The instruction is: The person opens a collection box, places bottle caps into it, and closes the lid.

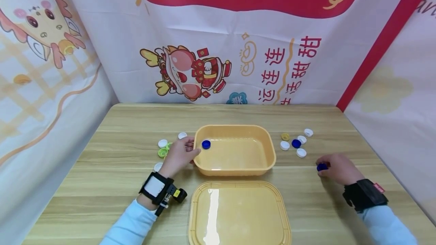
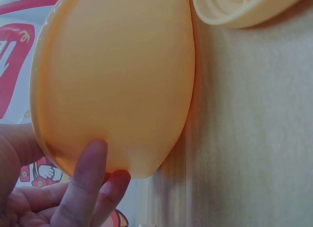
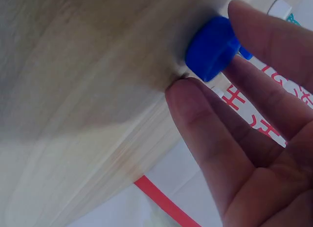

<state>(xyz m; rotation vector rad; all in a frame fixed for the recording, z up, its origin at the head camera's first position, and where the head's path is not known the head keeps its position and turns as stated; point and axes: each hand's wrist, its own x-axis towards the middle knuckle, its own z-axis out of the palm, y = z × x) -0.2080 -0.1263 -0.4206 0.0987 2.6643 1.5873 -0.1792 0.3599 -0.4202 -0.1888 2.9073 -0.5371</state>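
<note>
A pale yellow plastic box stands in the middle of the table with one blue bottle cap inside. My left hand grips its left end, thumb over the rim and fingers against the outer wall. Far to the right, my right hand holds another blue bottle cap low over the wood, between thumb and fingers. In the head view the fingers partly cover this cap.
A matching yellow lid lies in front of the box. Right of the box are white caps, a yellow cap and a blue cap. White caps and green caps lie near my left hand. Printed cloth hangs behind.
</note>
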